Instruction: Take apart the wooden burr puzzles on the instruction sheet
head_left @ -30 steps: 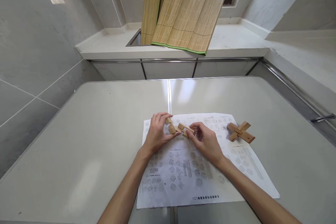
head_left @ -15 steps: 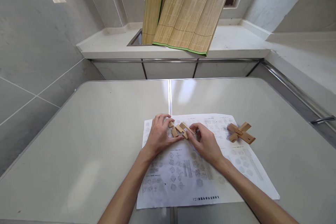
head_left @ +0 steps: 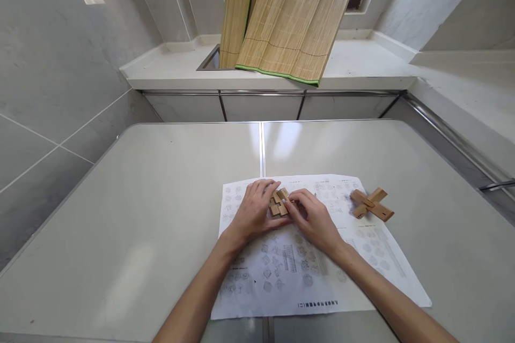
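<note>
Left hand [head_left: 254, 210] and right hand [head_left: 311, 217] both curling fingers around small cluster of light wooden puzzle blocks [head_left: 279, 202], pressing it from either side. Cluster sitting on white printed instruction sheet [head_left: 281, 273], mid pale grey bench [head_left: 161, 198]. Assembled wooden cross-shaped puzzle [head_left: 370, 204] lying on sheet, right of hands, apart.

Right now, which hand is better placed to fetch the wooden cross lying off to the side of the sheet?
The right hand. The wooden cross lies on the sheet's right part, on that hand's side; the left hand would have to cross over the wooden pieces both hands pinch.
</note>
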The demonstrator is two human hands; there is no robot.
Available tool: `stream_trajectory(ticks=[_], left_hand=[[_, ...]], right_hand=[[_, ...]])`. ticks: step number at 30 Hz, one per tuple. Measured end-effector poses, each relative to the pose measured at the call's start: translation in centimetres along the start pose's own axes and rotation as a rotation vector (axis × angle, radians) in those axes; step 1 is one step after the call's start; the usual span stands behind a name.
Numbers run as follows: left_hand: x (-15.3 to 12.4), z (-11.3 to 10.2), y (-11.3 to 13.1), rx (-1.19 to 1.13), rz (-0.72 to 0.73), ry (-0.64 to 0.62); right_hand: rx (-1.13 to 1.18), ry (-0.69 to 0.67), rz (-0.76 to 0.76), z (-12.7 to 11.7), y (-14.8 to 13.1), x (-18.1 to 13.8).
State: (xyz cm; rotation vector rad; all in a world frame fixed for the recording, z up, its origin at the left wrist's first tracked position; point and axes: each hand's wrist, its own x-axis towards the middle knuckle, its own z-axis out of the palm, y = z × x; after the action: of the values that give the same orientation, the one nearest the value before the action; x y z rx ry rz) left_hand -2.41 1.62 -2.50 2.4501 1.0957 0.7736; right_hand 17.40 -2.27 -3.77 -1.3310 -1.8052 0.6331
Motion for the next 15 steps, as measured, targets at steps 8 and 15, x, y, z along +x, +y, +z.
stream_trajectory(ticks=[8,15], left_hand=[[-0.10,0.57,0.30,-0.004,0.021,0.001],[-0.05,0.19,-0.08,0.060,-0.078,0.088]], right_hand=[[0.121,-0.030,-0.035,0.05,-0.45,-0.03],[0.346,0.054,0.223,-0.77,-0.47,0.48]])
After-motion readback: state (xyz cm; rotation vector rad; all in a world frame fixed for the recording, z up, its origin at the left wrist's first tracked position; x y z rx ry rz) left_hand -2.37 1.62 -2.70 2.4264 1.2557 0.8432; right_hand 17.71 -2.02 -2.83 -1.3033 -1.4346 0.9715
